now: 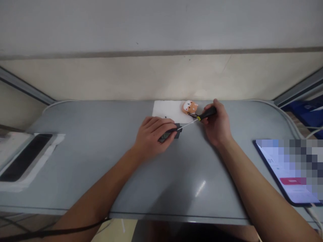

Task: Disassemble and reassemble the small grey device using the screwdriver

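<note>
My left hand (156,134) is closed around a small dark box-like device (177,133) on the grey table, its fingers covering most of it. My right hand (219,124) grips the black handle of a screwdriver (207,113) with a yellow collar. The thin metal shaft slants down to the left, its tip at the device by my left fingertips. Whether the tip sits in a screw is too small to tell. Just behind the hands, an orange and white animal-shaped case (189,107) with a dark strap rests on a white sheet (166,109).
A lit tablet (282,171) with a cable lies at the table's right side. On the left, a black phone-like slab (26,157) rests on white paper. The wall (121,77) closes off the table's back edge, and a black cable (63,231) hangs near the front edge.
</note>
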The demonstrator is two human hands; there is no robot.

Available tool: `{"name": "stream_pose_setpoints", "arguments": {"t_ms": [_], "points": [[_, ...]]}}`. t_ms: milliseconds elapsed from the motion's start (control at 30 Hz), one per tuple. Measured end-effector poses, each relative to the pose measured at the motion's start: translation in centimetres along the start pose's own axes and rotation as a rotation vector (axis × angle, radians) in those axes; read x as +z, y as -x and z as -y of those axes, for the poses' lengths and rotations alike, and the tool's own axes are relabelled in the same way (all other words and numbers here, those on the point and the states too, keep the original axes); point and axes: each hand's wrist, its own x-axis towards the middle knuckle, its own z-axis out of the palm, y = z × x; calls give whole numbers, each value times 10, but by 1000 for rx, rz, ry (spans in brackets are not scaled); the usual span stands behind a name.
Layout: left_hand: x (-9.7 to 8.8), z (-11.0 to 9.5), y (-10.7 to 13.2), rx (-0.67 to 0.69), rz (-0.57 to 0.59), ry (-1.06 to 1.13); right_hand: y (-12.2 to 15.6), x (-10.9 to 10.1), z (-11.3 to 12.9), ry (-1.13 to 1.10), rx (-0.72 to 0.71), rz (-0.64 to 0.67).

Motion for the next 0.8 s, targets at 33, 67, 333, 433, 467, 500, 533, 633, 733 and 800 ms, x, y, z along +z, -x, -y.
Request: {"name": "stream_pose_setpoints", "arguments": {"t_ms": [33,67,333,433,467,500,533,633,733,800], "points": [[0,0,0,-5,7,1,0,0,0,3,-1,0],[0,0,0,-7,11,1,1,1,1,6,-4,0],[0,1,1,12,2,4,2,1,1,-31,9,8],[0,1,1,20,-15,6,1,1,-1,-23,19,0],[0,0,1,19,-16,4,1,1,-1,-18,18,-2],[0,0,0,14,-12,2,1,1,-1,-11,17,-1],[0,0,0,10,-9,0,1,1,-1,-6,17,1],[0,0,0,13,-2,-3,0,0,-2,-2,19,9],[-1,1,0,47,-18,-14,1,0,-2,-18,16,10],[-1,2,0,66,-17,-25,1,0,-3,-23,8,16]]}}
